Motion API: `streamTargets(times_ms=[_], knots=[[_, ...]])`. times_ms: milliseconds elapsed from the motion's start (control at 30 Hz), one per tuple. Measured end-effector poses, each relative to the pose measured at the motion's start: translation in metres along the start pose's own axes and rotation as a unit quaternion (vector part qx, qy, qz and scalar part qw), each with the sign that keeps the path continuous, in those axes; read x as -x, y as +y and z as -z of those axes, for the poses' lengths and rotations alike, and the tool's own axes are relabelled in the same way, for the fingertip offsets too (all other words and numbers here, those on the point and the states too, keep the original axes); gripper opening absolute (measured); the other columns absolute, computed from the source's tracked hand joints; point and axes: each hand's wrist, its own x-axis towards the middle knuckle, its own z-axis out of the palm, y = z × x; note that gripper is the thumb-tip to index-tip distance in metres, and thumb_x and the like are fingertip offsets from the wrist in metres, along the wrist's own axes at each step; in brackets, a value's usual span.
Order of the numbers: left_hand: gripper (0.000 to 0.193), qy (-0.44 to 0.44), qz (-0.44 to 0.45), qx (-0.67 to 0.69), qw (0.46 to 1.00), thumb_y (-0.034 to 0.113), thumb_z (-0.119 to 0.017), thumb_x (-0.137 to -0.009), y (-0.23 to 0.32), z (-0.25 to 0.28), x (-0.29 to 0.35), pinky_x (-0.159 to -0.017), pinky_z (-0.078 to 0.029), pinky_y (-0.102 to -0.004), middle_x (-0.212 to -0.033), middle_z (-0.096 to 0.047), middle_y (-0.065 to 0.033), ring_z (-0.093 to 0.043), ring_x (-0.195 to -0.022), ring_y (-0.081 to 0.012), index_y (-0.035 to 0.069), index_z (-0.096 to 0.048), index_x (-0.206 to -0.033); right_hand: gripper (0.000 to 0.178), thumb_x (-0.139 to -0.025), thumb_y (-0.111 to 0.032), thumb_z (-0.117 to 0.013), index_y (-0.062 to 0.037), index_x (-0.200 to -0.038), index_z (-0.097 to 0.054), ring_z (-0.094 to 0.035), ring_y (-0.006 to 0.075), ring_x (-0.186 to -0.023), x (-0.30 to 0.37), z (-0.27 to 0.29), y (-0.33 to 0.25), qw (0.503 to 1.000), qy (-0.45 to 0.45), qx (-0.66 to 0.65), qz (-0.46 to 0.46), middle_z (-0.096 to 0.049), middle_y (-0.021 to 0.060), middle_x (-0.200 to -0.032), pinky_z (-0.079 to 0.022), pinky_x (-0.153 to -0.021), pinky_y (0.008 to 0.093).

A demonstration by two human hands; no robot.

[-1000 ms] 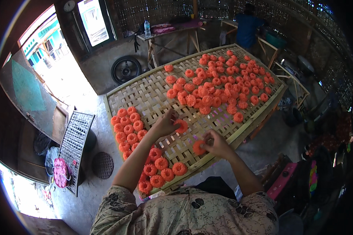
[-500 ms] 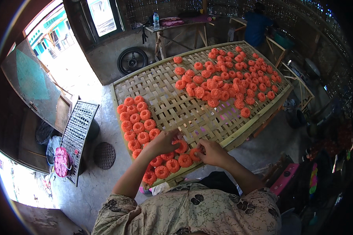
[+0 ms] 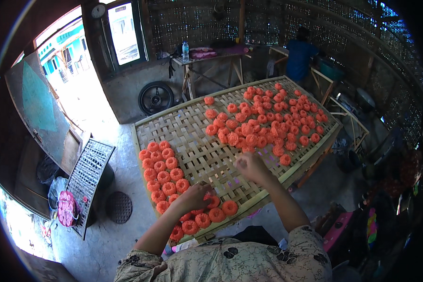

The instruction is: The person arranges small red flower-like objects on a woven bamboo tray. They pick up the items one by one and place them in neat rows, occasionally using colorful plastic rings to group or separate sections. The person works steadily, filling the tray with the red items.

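Orange ring-shaped crackers, with a rough, stringy surface, lie on a large woven bamboo tray (image 3: 192,129). At the tray's near left, some stand in tight rows. My left hand (image 3: 195,197) is bent over these rows, its fingers closed on the far side of one orange ring cracker (image 3: 213,201), partly covering it. To the right of it, another ring cracker (image 3: 229,207) sits at the end of the near row. Over the tray's middle, short of a loose heap of the crackers (image 3: 251,140), my right hand (image 3: 253,168) is raised with curled, slightly parted fingers, and nothing shows in them.
A bamboo rim (image 3: 268,197) edges the tray. Behind it stand a wooden table (image 3: 211,59) with a bottle (image 3: 185,51) and a black wheel (image 3: 155,98). A person in blue (image 3: 298,58) is at the far right. A slatted rack (image 3: 91,174) leans at left.
My right hand has let go of the ring cracker at the near row's end and moved away toward the heap. My left hand stays by the rows. The view has tilted up slightly.
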Motion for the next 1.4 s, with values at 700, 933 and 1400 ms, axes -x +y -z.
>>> streamTargets(times_ms=[700, 933, 1400], knots=[[0.02, 0.112, 0.031, -0.085, 0.99, 0.021, -0.061, -0.085, 0.0, -0.006, 0.024, -0.088, -0.038, -0.0421, -0.088, -0.068, -0.0067, -0.059, -0.09, -0.0277, 0.016, -0.065, -0.104, 0.023, -0.091, -0.009, -0.055, -0.003, -0.113, -0.05, -0.06, 0.0257, -0.101, -0.053, -0.027, 0.065, 0.897, 0.048, -0.402, -0.177, -0.058, 0.0146, -0.113, -0.051, -0.085, 0.0386], [0.029, 0.098, 0.032, -0.05, 0.993, 0.034, -0.064, -0.086, 0.004, -0.004, 0.021, -0.099, -0.033, -0.0481, -0.098, -0.069, -0.008, -0.055, -0.104, -0.0299, 0.017, -0.066, -0.11, 0.044, -0.092, -0.017, -0.049, 0.0063, -0.13, -0.043, -0.064, 0.0273, -0.103, 0.012, -0.024, 0.001, 0.511, -0.165, -0.787, -0.304, -0.057, 0.0187, -0.118, -0.053, -0.09, 0.0384], [0.034, 0.079, 0.053, -0.113, 0.989, 0.03, -0.068, -0.081, 0.012, -0.003, 0.03, -0.099, -0.032, -0.0455, -0.104, -0.066, -0.0064, -0.052, -0.104, -0.0286, 0.018, -0.064, -0.113, 0.038, -0.083, -0.014, -0.066, 0.0006, -0.117, -0.056, -0.064, 0.0171, -0.089, 0.036, -0.05, -0.008, 0.951, -0.173, -0.208, -0.145, -0.065, 0.0082, -0.096, -0.053, -0.078, 0.0316]])
